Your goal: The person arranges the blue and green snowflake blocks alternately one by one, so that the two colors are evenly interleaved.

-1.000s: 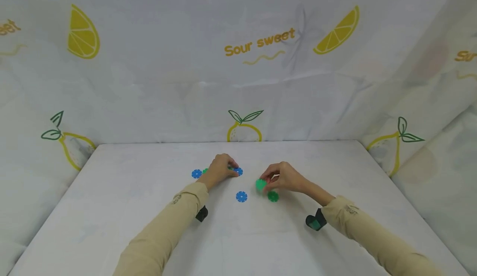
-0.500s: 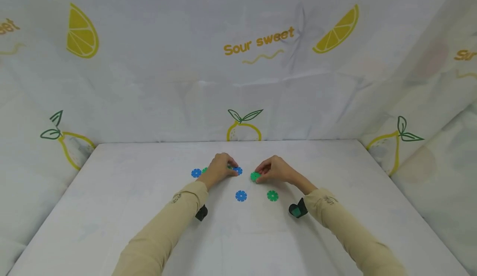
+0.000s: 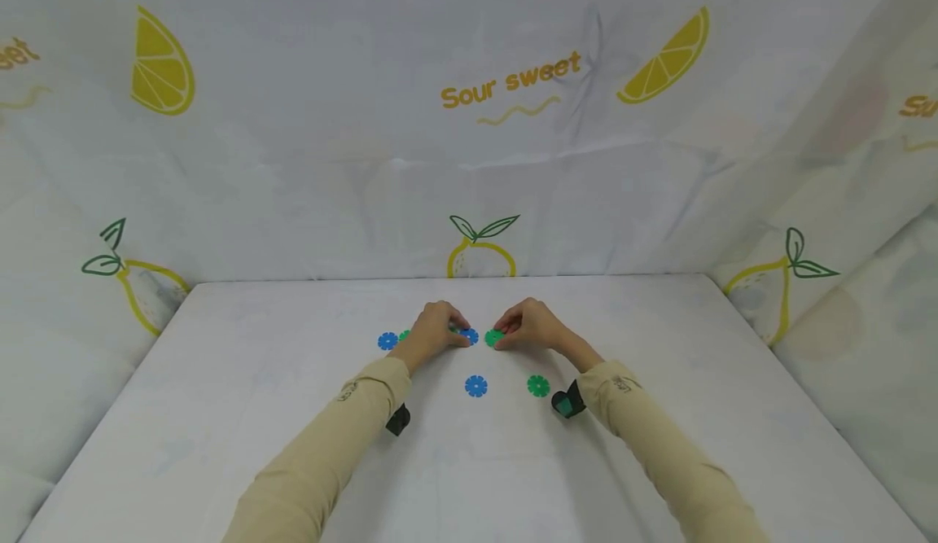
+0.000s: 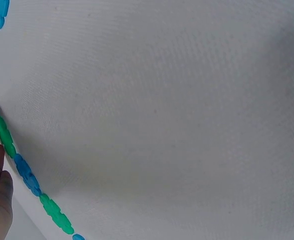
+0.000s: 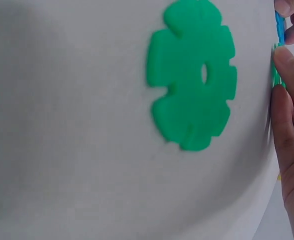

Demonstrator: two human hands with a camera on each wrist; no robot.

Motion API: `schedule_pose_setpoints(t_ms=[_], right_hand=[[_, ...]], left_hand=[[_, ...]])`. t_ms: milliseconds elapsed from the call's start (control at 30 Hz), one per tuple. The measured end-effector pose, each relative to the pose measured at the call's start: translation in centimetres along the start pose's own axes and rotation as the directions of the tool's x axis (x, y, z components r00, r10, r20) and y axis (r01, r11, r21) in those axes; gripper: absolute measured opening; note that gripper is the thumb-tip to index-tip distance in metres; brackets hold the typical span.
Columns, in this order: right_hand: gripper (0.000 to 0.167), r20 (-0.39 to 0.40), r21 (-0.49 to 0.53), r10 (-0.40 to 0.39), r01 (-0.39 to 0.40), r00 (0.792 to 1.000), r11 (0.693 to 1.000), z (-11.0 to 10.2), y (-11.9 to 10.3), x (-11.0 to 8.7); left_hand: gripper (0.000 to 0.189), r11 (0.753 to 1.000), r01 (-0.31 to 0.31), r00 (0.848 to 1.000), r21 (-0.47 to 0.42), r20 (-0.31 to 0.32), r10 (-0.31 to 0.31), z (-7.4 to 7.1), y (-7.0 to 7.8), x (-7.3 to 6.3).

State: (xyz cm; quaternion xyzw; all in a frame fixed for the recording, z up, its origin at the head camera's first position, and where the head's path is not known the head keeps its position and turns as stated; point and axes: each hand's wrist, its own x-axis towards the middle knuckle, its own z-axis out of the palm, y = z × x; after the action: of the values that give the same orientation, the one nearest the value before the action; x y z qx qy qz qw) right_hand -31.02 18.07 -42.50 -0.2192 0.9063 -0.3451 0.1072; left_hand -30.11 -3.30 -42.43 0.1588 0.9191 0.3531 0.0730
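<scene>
My left hand (image 3: 432, 330) pinches a blue notched snowflake disc (image 3: 471, 337) near the back middle of the table. It is the right end of a row of alternating blue and green discs; a blue disc (image 3: 387, 340) marks the left end, and my hand covers the middle. In the left wrist view a green disc (image 4: 57, 214) of that row lies flat on the table. Between thumb and fingers, my right hand (image 3: 533, 325) holds a green snowflake disc (image 3: 493, 338) low over the table, its edge just right of the pinched blue disc.
Nearer the front lie a loose blue disc (image 3: 476, 386) and a loose green disc (image 3: 538, 386). Black wrist straps hang by both sleeves. A white cloth printed with lemons (image 3: 479, 260) rises behind the white table (image 3: 220, 413).
My right hand has moved left and slightly back, bringing its green disc beside the blue one. The left hand stays in place on the row.
</scene>
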Motion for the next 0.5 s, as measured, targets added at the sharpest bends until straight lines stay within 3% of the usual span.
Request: schedule_pose_setpoints(t_ms=[200,500], right_hand=[[0.023,0.014,-0.029,-0.024,0.024,1.000,0.999,-0.1,-0.3,0.3],[0.024,0.043,-0.043,0.028,-0.027,0.999,0.999,0.2,-1.0,1.1]], left_hand=[[0.021,1.000,-0.012,1.000,0.002,0.002,0.012,0.2,0.2,0.1],[0.022,1.000,-0.004,1.000,0.012,0.001,0.004,-0.1,0.1,0.0]])
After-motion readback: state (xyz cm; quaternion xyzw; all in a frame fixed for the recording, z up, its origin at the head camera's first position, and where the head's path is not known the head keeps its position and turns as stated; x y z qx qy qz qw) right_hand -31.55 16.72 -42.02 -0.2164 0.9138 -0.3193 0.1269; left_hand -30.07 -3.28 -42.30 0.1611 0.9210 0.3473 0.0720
